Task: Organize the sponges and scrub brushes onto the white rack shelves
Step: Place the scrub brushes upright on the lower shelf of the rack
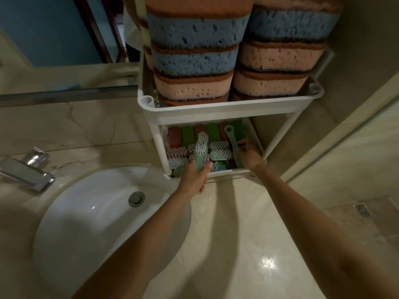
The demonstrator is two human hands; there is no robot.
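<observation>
A white rack [228, 108] stands on the counter at the back. Its upper shelf holds two stacks of blue and pink sponges [194, 59] with brown scouring layers. The lower shelf [224, 172] is packed with green and red sponges at the back and several scrub brushes [219, 148] in front. My left hand [194, 178] grips the handle of a teal scrub brush [201, 151], bristles up, at the shelf's front edge. My right hand [248, 154] holds another teal brush [232, 138] by its handle inside the lower shelf, on the right.
A white oval sink [92, 212] with a metal drain [136, 198] lies at the lower left, a chrome faucet [28, 171] beside it. Marble counter [248, 244] spreads in front of the rack. A mirror [54, 29] is at the back left, a wall on the right.
</observation>
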